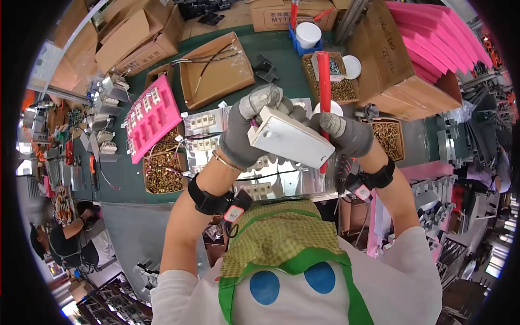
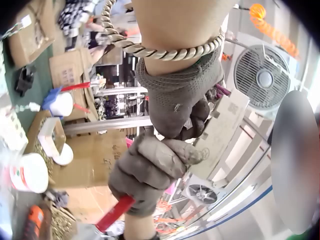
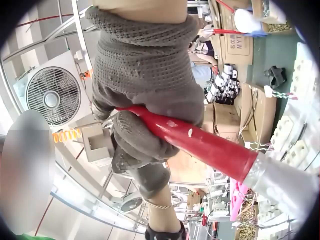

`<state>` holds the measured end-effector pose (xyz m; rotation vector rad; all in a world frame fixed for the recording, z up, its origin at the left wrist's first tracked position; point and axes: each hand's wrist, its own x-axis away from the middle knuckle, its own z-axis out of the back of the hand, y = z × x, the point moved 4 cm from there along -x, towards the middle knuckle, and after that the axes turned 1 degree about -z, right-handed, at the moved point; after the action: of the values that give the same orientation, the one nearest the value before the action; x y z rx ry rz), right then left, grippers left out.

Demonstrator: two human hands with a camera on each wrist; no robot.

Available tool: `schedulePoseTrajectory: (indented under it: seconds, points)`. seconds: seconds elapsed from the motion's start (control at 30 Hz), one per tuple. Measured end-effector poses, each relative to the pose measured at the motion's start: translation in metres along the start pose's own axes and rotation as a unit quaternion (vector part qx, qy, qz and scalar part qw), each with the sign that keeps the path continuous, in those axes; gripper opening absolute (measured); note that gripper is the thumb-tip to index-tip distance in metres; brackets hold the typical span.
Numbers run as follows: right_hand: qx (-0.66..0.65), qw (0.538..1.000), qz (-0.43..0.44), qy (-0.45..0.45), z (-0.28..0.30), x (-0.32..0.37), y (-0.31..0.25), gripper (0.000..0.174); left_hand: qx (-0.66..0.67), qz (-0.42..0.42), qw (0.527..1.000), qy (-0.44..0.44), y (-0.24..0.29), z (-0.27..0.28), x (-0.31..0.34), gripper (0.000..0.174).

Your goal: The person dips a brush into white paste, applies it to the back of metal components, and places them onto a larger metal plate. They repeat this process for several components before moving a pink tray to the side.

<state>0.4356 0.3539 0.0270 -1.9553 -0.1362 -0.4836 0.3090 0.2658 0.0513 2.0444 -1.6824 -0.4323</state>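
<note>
A pale, box-shaped part [image 1: 292, 137] is held up over the bench, its flat white face tilted up in the head view. My gloved left hand [image 1: 242, 130] grips its left end; that hand [image 2: 180, 102] has curled fingers in the left wrist view. Gloved too, my right hand [image 1: 349, 135] grips a long red tool [image 1: 324, 81] close to the part's right end. In the right wrist view the tool [image 3: 205, 148] passes through the right hand's [image 3: 145, 75] curled fingers and ends in a silvery section. Notches show along the part's edge [image 2: 220, 135]. The two hands meet in both wrist views.
Beneath the hands lies a metal sheet [image 1: 281, 181] with small pale blocks. Left are a pink tray [image 1: 154, 116] and a box of brass pieces [image 1: 164, 173]; behind, a cardboard tray [image 1: 216, 70]. Right are more brass pieces [image 1: 387, 138] and a large carton [image 1: 401, 97]. A person [image 1: 70, 238] is at far left.
</note>
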Motion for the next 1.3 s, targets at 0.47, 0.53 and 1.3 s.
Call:
schedulePoseTrajectory:
  seconds: [0.47, 0.53, 1.3]
  points:
    - [0.534, 0.803, -0.014, 0.265, 0.071, -0.025, 0.113, 0.039, -0.750, 0.079, 0.652, 0.076, -0.042, 0.118, -0.008, 0.019]
    - [0.534, 0.793, -0.031, 0.289, 0.077, -0.037, 0.128, 0.035, -0.723, 0.104, 0.672, 0.121, -0.054, 0.144, -0.009, 0.026]
    - [0.574, 0.761, -0.036, 0.299, 0.086, -0.066, 0.143, 0.030, -0.732, 0.094, 0.661, 0.137, -0.075, 0.157, -0.012, 0.028]
